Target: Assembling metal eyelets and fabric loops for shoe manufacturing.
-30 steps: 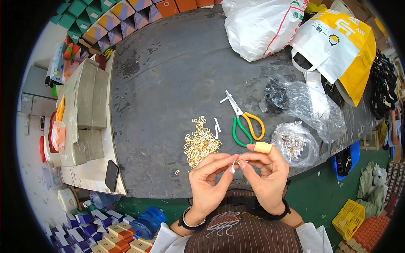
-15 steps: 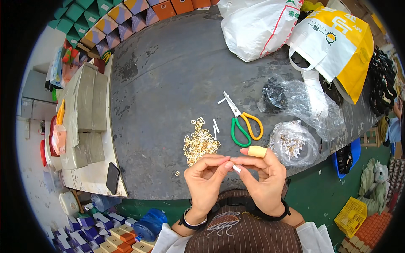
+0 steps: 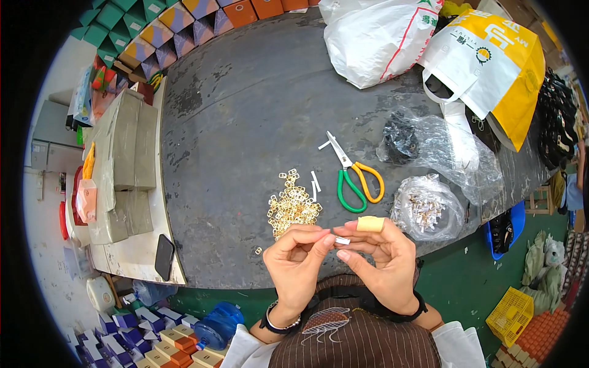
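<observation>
My left hand (image 3: 296, 257) is closed in a pinch, thumb against forefinger. A short white strip (image 3: 342, 240) sticks out of that pinch toward the right; whether a small buckle is on it is hidden by the fingertips. My right hand (image 3: 385, 260) is beside it, fingers curled close to the strip's free end and thumb lowered apart from them. Yellow tape (image 3: 371, 224) wraps one right finger. Just beyond the hands lies a heap of small gold buckles (image 3: 293, 207), with loose white strips (image 3: 315, 181) next to it. Scissors (image 3: 351, 168) with green and yellow handles lie partly open.
A clear plastic bag of white-and-gold pieces (image 3: 429, 210) lies to the right, with crumpled clear plastic (image 3: 454, 147) behind. Shopping bags (image 3: 377, 40) stand at the far right. A phone (image 3: 164, 257) rests on the left board, near wrapped stacks (image 3: 126, 147). Boxes (image 3: 169, 34) line the far edge.
My right thumb has come away from the white strip and dropped lower. The strip has turned to lie more level, still in my left fingertips.
</observation>
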### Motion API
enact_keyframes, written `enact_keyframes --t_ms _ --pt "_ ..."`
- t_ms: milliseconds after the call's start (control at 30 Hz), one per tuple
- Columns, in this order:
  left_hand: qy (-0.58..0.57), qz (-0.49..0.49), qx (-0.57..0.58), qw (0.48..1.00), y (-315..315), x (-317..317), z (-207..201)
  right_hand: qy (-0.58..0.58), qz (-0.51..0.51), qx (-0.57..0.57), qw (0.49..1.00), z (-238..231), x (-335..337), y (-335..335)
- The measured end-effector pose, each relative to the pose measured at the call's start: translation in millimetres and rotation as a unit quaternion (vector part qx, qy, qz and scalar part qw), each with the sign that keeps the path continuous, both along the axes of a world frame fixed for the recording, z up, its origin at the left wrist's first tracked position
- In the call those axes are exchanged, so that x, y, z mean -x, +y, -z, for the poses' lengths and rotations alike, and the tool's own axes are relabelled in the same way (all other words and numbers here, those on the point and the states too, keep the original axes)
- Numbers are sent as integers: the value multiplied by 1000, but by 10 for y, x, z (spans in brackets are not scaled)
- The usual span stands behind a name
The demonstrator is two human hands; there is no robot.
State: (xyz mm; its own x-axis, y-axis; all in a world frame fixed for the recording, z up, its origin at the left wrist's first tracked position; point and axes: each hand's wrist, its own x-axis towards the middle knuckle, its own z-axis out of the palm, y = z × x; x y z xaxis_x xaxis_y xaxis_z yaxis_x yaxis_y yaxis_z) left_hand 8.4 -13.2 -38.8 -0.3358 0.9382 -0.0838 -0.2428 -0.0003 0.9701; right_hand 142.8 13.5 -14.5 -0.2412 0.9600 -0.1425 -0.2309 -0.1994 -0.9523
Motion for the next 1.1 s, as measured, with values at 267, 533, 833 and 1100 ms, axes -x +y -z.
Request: enact_keyframes --t_ms 267,533,833,1100 --pt "-155 69 58 984 33 87 -78 37 -53 56 996 10 -92 80" --pt "-200 95 78 972 65 112 -52 -21 -72 32 997 -10 -84 108" --pt "-248 128 97 956 69 131 -14 -29 -68 51 996 12 -77 114" --pt "-214 126 102 963 51 138 -37 -36 -78 100 991 -3 -107 100"
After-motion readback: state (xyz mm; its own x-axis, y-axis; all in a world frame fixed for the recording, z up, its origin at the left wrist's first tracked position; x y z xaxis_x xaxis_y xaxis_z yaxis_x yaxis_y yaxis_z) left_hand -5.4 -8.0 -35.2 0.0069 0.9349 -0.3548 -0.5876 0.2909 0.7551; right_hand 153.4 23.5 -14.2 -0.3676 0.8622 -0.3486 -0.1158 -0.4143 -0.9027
